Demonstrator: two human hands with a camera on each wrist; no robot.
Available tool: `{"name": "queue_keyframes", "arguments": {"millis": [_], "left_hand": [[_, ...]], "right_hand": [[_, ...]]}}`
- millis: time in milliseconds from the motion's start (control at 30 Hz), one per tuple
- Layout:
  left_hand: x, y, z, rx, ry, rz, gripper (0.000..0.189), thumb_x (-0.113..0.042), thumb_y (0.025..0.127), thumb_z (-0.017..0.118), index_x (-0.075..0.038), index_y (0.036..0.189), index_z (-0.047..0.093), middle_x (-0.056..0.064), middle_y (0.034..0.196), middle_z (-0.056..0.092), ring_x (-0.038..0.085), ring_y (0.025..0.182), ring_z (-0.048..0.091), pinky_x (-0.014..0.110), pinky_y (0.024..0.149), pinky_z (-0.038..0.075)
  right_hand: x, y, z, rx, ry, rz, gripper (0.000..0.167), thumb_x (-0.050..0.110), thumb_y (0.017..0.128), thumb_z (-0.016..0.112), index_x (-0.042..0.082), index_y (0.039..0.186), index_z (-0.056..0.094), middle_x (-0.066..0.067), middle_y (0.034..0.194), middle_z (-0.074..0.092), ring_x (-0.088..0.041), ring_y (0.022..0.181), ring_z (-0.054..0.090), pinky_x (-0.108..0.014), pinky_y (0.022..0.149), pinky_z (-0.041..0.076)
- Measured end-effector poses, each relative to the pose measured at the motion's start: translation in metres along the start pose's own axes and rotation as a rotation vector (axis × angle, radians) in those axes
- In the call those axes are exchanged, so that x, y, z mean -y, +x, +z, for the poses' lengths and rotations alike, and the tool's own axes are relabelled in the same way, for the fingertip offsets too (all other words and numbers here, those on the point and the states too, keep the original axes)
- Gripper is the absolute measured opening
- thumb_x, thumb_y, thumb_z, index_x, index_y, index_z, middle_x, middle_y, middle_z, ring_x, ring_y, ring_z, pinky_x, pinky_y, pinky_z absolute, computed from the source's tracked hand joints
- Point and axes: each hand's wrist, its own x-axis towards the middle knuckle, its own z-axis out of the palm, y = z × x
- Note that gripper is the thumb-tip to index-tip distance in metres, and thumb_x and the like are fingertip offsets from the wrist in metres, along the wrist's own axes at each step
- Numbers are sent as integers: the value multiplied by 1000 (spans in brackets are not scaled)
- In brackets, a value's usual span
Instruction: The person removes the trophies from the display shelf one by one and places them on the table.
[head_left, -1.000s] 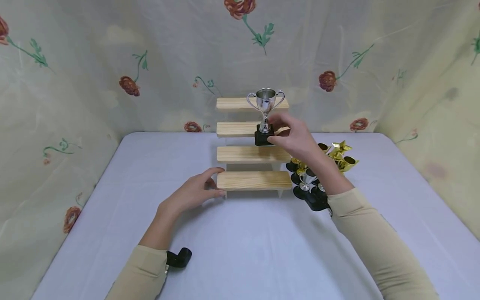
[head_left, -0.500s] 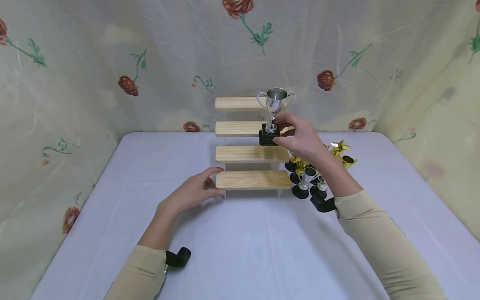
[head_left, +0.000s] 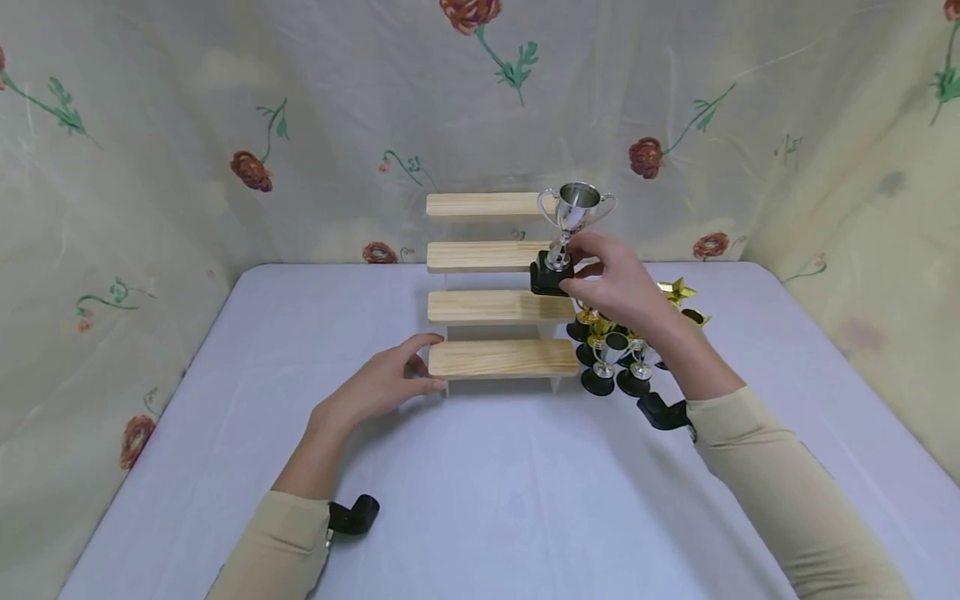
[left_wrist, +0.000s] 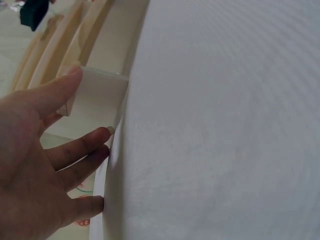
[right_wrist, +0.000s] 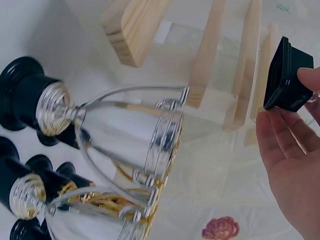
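Note:
In the head view my right hand (head_left: 618, 283) pinches a silver trophy cup (head_left: 576, 207) low down, by its black base and stem. The trophy leans slightly right, raised before the upper boards of a tiered wooden stand (head_left: 502, 358). Only its black square base (right_wrist: 290, 75) shows clearly in the right wrist view, between thumb and fingers. My left hand (head_left: 378, 383) holds the left end of the stand's lowest board. Seen from the left wrist, the thumb lies on the board's edge and white side support (left_wrist: 100, 92), while the other fingers spread downward.
Right of the stand, small silver trophies (head_left: 603, 367) and gold ones (head_left: 675, 290) stand close together on the white-covered table (head_left: 480, 492). My right forearm partly hides them. A flower-patterned curtain (head_left: 337, 108) hangs behind and at the sides.
My right hand has carried the silver trophy to the right across the stand, and the trophy now tilts a little. The left hand has stayed on the lowest board.

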Motion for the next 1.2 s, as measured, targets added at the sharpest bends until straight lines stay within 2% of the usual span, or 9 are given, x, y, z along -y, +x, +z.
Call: {"name": "queue_keyframes", "arguments": {"millis": [167, 467, 733, 967, 1200], "left_hand": [[-1, 0, -1, -1, 0, -8, 67, -47, 89, 72, -40, 147, 39, 2, 112, 65, 21, 95, 60, 33, 76, 49], [-2, 1, -2, 5, -3, -7, 68, -47, 89, 72, -38, 148, 39, 3, 112, 65, 22, 95, 60, 33, 75, 50], [-3, 1, -2, 8, -15, -11, 68, -46, 89, 72, -38, 148, 39, 3, 112, 64, 22, 95, 60, 34, 76, 50], [-4, 1, -3, 10, -14, -16, 67, -45, 89, 72, -38, 147, 40, 2, 112, 64, 22, 98, 60, 35, 79, 49], [-4, 1, -3, 7, -7, -20, 68, -45, 89, 72, -37, 148, 39, 3, 112, 65, 23, 98, 60, 35, 78, 50]], "right_hand": [[-3, -4, -6, 18, -19, -15, 40, 3, 84, 65, -1, 123, 58, -18, 118, 59, -30, 111, 56, -49, 98, 49], [-6, -11, -13, 28, -29, 54, 41, 5, 84, 66, -2, 123, 58, -19, 119, 58, -34, 111, 58, -50, 100, 48], [-10, -14, -18, 19, -56, 62, 41, 8, 84, 65, -1, 123, 57, -19, 117, 58, -34, 110, 58, -50, 100, 48], [-14, -21, -24, 32, -50, 33, 41, 6, 84, 65, -6, 121, 57, -22, 115, 57, -37, 107, 59, -51, 96, 50], [-20, -27, -27, 29, -66, 55, 41, 6, 84, 65, -3, 123, 58, -19, 117, 59, -32, 107, 59, -44, 93, 52]]}}
